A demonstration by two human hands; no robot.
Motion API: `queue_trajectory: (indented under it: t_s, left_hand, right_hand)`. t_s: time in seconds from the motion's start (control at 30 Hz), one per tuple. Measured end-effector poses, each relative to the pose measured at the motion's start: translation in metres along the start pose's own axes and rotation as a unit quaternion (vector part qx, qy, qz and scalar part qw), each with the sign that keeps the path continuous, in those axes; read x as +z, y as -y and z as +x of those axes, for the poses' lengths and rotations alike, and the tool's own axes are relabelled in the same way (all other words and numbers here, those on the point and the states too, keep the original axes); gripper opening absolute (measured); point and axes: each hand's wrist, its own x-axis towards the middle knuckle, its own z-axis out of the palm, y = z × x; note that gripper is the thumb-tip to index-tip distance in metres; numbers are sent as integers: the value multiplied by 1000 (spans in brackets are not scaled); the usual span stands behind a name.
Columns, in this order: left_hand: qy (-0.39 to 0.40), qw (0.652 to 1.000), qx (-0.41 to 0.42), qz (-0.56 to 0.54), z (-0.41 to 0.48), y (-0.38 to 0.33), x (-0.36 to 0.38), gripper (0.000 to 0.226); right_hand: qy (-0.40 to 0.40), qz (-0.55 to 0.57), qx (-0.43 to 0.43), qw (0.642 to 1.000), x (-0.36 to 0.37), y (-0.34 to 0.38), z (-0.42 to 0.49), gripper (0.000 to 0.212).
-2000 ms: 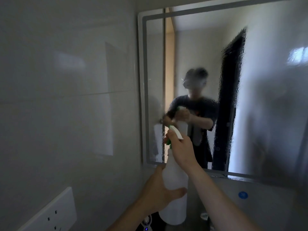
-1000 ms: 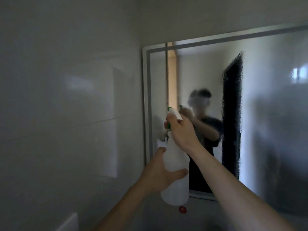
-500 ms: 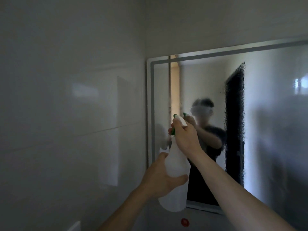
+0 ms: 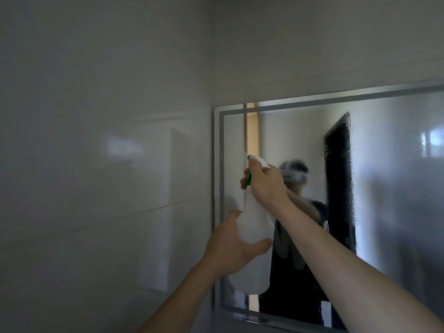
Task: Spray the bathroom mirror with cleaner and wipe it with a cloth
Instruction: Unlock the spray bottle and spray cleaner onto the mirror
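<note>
White plastic spray bottle (image 4: 252, 227), long axis upright and tilted slightly, nozzle aimed left toward the mirror (image 4: 384, 179). I see my left hand (image 4: 230, 246) wrapped round its body, my right hand (image 4: 266, 183) above, clasping the green trigger head.

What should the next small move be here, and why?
Probably squeeze the green trigger and spray the upper left of the wall-mounted rectangular mirror. The right hand grips the head of the white translucent plastic spray bottle, the left hand steadies its body, and the nozzle points at the glass. No cloth is in view, so wiping looks premature.
</note>
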Motion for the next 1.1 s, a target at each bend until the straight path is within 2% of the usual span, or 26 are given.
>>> queue_trajectory:
  t_s: [0.1,0.23,0.37,0.5,0.73,0.93,1.1]
  left_hand:
    - [13,1000,2,15,0,-1,-1,79]
    - [7,1000,22,-4,10,-14,-13,78]
    - [0,999,42,-15,25,-38,-26,82]
    - [2,999,51,-19,33,-48,-36,76]
    - [3,999,43,-18,34,-40,-41,82]
    - [-1,999,44,0,31,-38,-46,82]
    - [-13,998,66,16,43,-60,-62,70]
  right_hand:
    - [-10,19,20,1000,0,-2,1,43]
    - [-36,19,-9,999,-6,16,9,45]
    - [-28,-4,-23,999,-12,42,27,49]
    - [-22,3,-34,999,-8,59,39,49]
    - [7,0,-31,999,2,55,38,49]
    - [-3,-12,-51,999,8,55,31,47]
    - [-29,14,-47,998,2,76,51,47]
